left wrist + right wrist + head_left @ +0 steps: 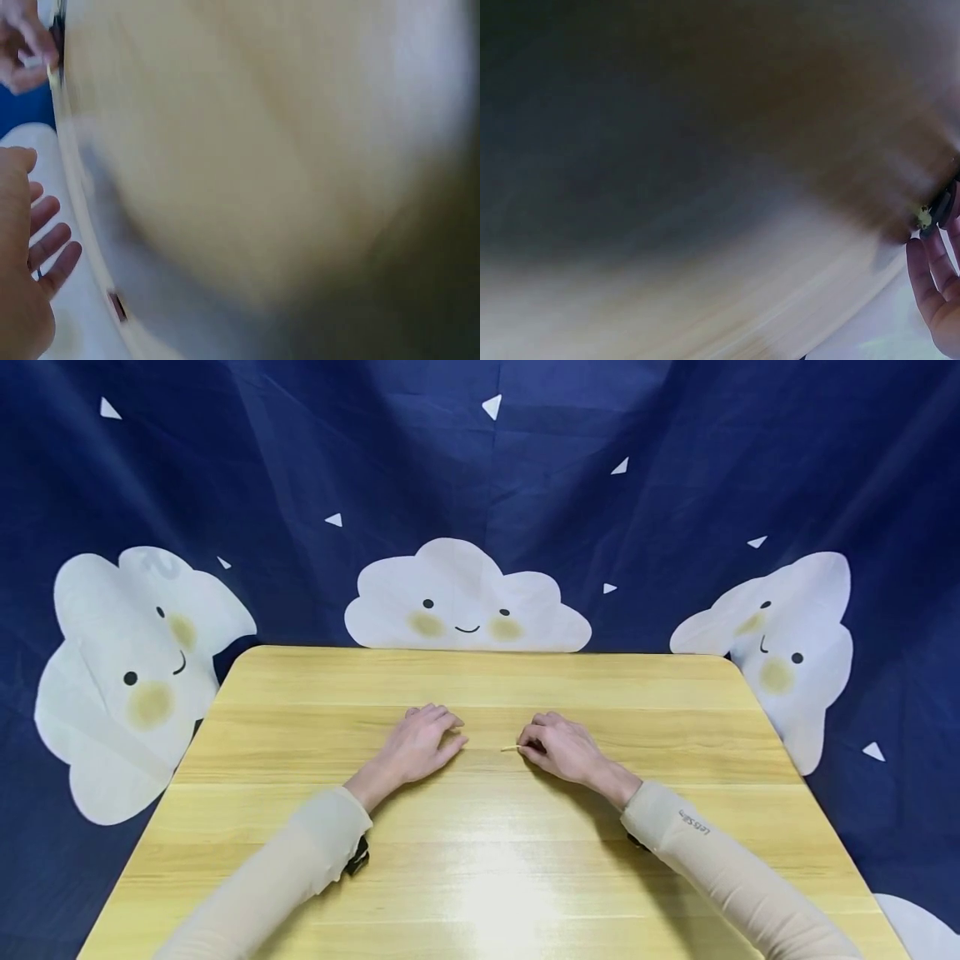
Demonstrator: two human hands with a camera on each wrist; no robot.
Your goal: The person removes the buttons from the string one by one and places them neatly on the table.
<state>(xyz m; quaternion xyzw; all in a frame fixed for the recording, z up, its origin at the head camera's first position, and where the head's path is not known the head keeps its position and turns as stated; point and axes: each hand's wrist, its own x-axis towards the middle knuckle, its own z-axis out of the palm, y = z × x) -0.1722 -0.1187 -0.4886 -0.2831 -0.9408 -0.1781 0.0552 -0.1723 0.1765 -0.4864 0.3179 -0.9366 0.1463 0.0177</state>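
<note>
My right hand (564,748) is over the middle of the table, its thumb and fingers pinching a thin, short, pale yellow stick (510,748). One end of the stick points left, towards my other hand; the rest is hidden in the fingers. To the left, my left hand (420,745) is low over the tabletop with relaxed fingers and holds nothing. A gap separates it from the stick. In the left wrist view the left hand (26,255) shows its fingers spread apart. The right wrist view catches part of the right hand (939,289) at its edge.
A light wood-grain table (480,860) with rounded far corners lies under both hands. Behind it hangs a dark blue cloth (420,460) printed with white clouds and small triangles. Both wrist views are largely blurred tabletop. A small dark reddish mark (118,307) shows near the table's edge.
</note>
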